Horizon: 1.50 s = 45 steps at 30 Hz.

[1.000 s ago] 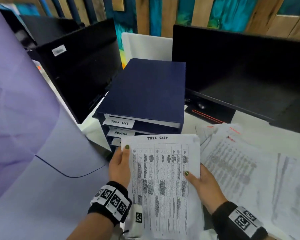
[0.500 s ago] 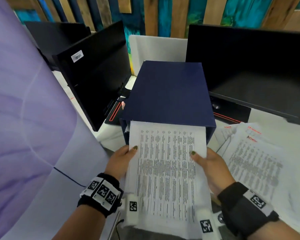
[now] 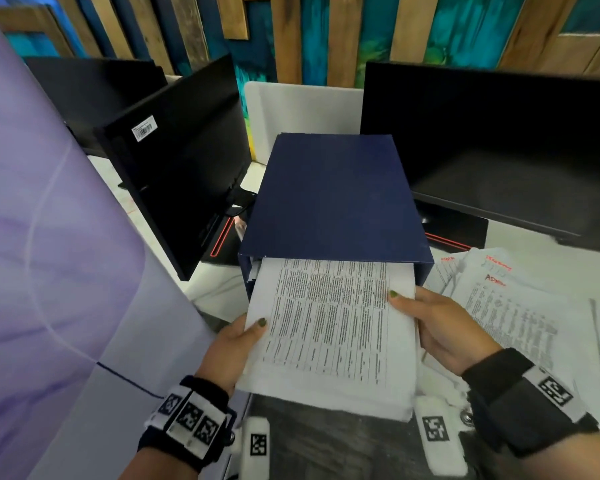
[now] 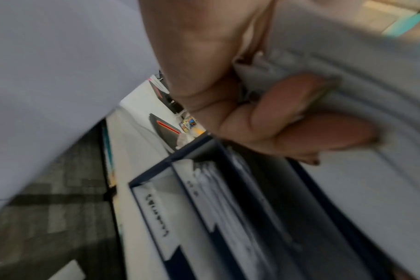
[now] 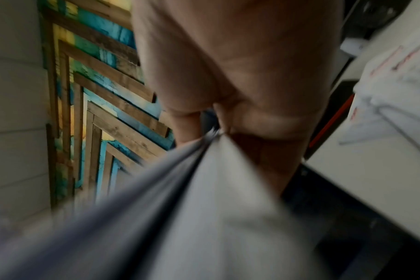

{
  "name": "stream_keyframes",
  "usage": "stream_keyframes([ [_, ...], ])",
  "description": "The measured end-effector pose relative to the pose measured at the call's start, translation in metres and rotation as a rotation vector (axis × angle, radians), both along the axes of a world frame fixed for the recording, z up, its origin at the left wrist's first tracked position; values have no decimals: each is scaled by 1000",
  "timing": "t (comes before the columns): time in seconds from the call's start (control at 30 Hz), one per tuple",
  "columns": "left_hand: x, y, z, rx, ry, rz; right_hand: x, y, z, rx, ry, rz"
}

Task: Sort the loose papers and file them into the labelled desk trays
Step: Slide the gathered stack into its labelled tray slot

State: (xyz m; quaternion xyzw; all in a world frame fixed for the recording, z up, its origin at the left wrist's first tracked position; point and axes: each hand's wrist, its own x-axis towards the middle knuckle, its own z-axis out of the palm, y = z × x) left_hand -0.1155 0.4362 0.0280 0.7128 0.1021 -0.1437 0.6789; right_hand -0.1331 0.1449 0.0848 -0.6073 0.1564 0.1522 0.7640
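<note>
Both hands — left hand, right hand — gripping paper stack at navy tray unit mouth, monitors flanking, loose papers on worktop right

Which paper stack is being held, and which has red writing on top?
Held: the stack both hands feed into the navy tray unit. Red-marked: the loose pile lying to its right on the desk.

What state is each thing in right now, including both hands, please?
Stack: held level, far end partly inside the top tray slot.
Trays: dark blue, stacked, fronts open.
Left hand: grips the stack's left edge, thumb on top.
Right hand: grips the stack's right edge, thumb on top.
Loose papers: spread on the desk at right, unfiled.
Monitors: screens dark.
</note>
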Motion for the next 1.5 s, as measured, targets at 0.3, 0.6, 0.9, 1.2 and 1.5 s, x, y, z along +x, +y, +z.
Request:
stream_keyframes([
  [0.3, 36, -36, 41, -223, 5, 159, -12, -1, 8, -77, -8, -30],
  [0.6, 33, -40, 50, -576, -85, 193, 12, 38, 12, 233, -56, -320],
  [0.9, 25, -52, 45, 324, -419, 83, 11, 45, 11, 12, -182, -247],
  [1.2, 37, -56, 26, 1038, -857, -203, 10, 43, -14, -1457, -716, 111],
  [1.5, 68, -59, 33, 1197, -689, -320, 45, 43, -12, -1449, -492, 180],
])
